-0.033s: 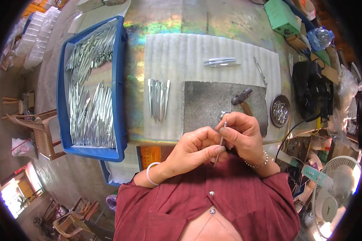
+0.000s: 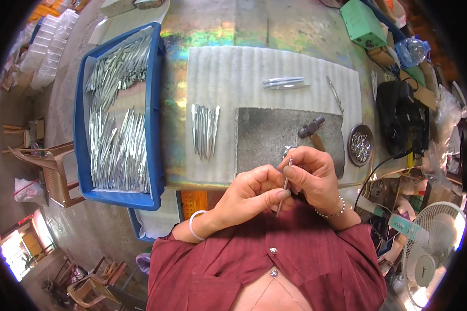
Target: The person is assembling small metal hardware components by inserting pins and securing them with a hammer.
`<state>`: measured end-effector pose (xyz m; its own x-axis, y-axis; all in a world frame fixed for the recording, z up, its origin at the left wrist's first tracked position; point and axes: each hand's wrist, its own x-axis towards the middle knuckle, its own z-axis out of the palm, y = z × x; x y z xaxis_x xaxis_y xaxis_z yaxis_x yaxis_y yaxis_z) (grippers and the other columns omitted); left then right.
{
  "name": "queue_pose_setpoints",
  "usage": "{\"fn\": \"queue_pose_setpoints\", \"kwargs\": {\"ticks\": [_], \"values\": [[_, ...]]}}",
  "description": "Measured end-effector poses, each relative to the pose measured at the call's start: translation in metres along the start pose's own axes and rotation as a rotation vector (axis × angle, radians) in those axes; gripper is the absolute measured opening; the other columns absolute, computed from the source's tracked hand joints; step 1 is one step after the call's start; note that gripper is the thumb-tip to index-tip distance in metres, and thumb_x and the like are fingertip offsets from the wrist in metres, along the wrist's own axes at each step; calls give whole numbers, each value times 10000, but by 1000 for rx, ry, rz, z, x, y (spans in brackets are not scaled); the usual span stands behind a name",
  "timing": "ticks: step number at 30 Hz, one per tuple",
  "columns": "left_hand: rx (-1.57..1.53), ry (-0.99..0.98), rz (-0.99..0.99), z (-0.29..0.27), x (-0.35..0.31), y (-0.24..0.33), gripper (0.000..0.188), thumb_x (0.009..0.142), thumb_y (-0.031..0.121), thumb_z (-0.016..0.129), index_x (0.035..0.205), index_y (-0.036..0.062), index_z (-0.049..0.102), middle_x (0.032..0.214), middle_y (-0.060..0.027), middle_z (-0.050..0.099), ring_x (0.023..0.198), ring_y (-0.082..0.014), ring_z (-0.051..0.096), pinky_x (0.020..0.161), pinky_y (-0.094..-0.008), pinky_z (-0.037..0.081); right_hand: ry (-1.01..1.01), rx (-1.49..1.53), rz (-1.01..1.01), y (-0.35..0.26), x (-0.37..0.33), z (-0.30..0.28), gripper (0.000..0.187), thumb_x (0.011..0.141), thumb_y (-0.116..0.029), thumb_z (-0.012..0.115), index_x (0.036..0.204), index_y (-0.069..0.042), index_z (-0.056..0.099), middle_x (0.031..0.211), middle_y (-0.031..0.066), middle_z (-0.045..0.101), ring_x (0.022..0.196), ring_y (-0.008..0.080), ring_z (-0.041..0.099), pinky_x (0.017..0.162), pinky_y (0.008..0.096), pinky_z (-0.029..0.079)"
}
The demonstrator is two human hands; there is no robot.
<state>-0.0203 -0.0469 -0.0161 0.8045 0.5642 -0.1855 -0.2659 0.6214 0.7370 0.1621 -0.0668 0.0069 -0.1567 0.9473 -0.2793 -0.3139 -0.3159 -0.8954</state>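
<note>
My left hand (image 2: 254,194) and my right hand (image 2: 312,173) meet close to my body, just past the table's near edge. Between them is a slim, pointed metal rod (image 2: 286,181), held slantwise. Right thumb and fingers pinch its upper part; the left thumb and curled fingers close round its lower part. Past my right hand, a hammer (image 2: 311,127) rests on a dark grey slab (image 2: 267,132), its handle partly hidden by that hand. A small shiny piece (image 2: 286,150) lies on the slab beside my fingers, too small to name.
A blue tray (image 2: 154,114) at left holds many slim silver pieces. On the white foam sheet (image 2: 218,67) lie a row of similar pieces (image 2: 205,131), a small group (image 2: 284,82) and a thin rod (image 2: 334,93). A round dish (image 2: 351,155) of small metal parts stands right; a fan (image 2: 430,243) is lower right.
</note>
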Motion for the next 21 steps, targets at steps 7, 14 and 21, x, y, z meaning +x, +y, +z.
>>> {"fn": "queue_pose_setpoints", "kwargs": {"ticks": [7,14,21], "values": [[-72,-24,-40,2,8,8,124,948,125,534,992,17,492,856,-76,646,759,-104,609,639,-219,481,68,-11,18,-7,1,3,92,902,-96,608,905,-5,599,718,-3,602,595,25,508,489,165,381],[-88,-14,-58,6,15,10,130,950,123,528,991,6,490,827,-90,655,678,-103,607,594,-208,473,82,48,28,-9,1,1,104,905,-100,606,911,4,597,758,9,606,641,39,527,524,179,409],[-60,-5,-56,10,18,8,117,945,112,532,977,10,485,824,-89,654,660,-100,600,583,-207,465,83,66,11,-7,-3,-2,107,909,-93,597,917,13,591,796,17,608,689,49,542,577,187,446]]}}
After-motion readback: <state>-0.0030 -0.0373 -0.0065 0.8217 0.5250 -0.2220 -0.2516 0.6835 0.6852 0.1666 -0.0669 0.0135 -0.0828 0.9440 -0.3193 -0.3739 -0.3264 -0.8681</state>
